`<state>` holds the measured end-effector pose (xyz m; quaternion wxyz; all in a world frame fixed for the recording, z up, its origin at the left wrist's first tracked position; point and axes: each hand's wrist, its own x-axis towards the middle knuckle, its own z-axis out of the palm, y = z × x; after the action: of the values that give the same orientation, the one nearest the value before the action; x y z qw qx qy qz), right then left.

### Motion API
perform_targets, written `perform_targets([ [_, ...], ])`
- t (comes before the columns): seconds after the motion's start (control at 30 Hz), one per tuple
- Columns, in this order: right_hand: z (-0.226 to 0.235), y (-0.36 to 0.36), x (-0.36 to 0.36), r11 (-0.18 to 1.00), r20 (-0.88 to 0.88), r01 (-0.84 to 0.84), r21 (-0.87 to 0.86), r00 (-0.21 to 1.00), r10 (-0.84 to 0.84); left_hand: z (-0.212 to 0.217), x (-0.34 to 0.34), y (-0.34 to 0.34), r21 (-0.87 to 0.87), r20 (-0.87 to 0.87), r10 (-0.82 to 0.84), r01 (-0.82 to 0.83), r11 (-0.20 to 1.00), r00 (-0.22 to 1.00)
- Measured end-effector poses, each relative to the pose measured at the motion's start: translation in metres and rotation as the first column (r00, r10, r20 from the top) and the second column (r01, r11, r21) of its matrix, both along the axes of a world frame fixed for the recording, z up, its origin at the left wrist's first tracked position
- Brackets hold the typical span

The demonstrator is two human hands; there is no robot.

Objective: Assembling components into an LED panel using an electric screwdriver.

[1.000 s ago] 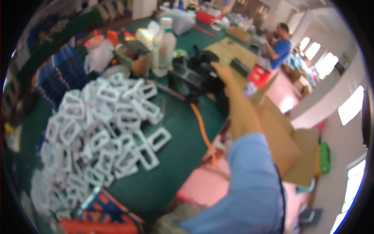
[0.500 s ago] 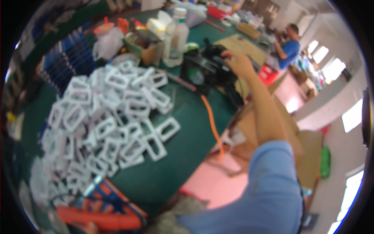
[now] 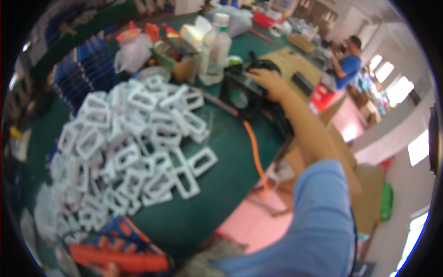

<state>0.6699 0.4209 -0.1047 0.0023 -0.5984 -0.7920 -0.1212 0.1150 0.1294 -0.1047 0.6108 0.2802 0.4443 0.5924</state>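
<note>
At the lower left my left hand (image 3: 110, 243) is closed round an orange-and-blue handheld object (image 3: 134, 259); blur hides its exact kind. Farther off, my right arm reaches across to a black boxy device (image 3: 240, 96) with a round greenish patch. My right hand (image 3: 268, 84) lies over its top edge, fingers bent onto it, though the undersides of the fingers are hidden. Between the hands, a large heap of white rectangular plastic frames (image 3: 127, 154) covers the left of the green table (image 3: 221, 184).
An orange cable (image 3: 254, 150) runs from a slim rod off the table edge. Behind the heap stand blue stacked racks (image 3: 85, 71), a cardboard box (image 3: 177, 57) and a clear bottle (image 3: 215, 51). A dark block (image 3: 302, 84) lies on cardboard. Another person (image 3: 348, 64) is at the far right.
My right hand has moved left and down onto the black device, which now shows more squarely. The dark block on the cardboard has come into sight. My left hand keeps its hold.
</note>
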Motion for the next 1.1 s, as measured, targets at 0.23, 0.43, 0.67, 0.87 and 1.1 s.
perform_targets([
  [0.23,-0.009,0.014,0.009,0.982,0.130,0.114,0.153,0.982,-0.135,-0.002,-0.003,0.006,0.005,0.002,-0.016,0.016,1.000,1.000],
  [0.43,-0.023,0.028,0.025,0.960,0.142,0.169,0.222,0.969,-0.204,-0.003,0.000,0.007,-0.010,0.009,-0.016,0.016,1.000,1.000],
  [0.67,-0.020,0.022,0.025,0.946,0.059,0.102,0.307,0.990,-0.126,-0.007,-0.002,0.004,0.006,0.002,0.003,-0.003,1.000,1.000],
  [0.87,-0.008,0.004,0.003,0.983,-0.044,-0.044,0.180,0.998,0.053,-0.008,-0.003,-0.003,0.017,0.014,0.003,-0.003,1.000,1.000],
  [1.1,-0.012,0.015,0.009,0.994,0.115,-0.069,0.089,0.992,0.059,-0.001,0.007,-0.003,0.039,0.045,0.022,-0.024,0.999,0.999],
])
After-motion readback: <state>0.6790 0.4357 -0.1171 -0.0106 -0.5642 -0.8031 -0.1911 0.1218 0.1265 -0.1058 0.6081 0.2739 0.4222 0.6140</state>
